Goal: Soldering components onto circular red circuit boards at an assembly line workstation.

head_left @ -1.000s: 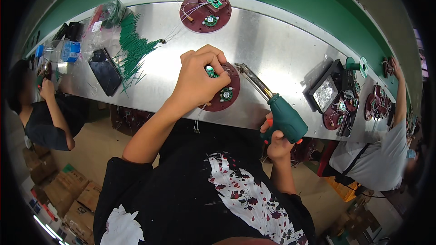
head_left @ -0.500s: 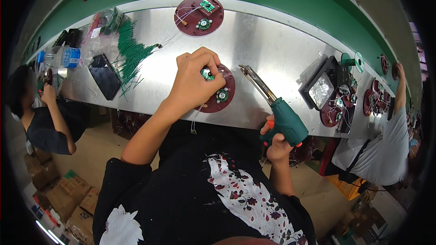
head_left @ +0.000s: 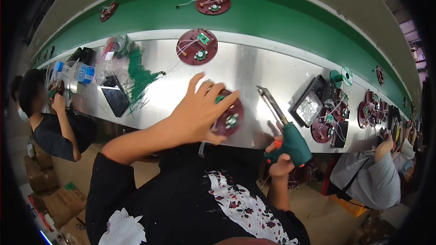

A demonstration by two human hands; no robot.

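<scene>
Near the centre of the frame, the person's bare left hand (head_left: 197,111) reaches over a round maroon plastic disc fitted with green circuit parts (head_left: 238,108), its fingers spread apart and curving above the disc; whether any fingertip touches it cannot be told. The disc lies close to the near edge of a shiny steel workbench (head_left: 272,70), partly hidden by that hand. Right of centre, the right hand (head_left: 281,165) has its fingers wrapped around the handle of a dark green pistol-shaped soldering gun with orange accents (head_left: 296,144), whose slim metal tip points toward the upper left, apart from the disc. A second maroon disc (head_left: 188,54) sits at upper centre. Thin green wire pieces (head_left: 140,79) are heaped at left, beside a black smartphone (head_left: 115,96).
</scene>
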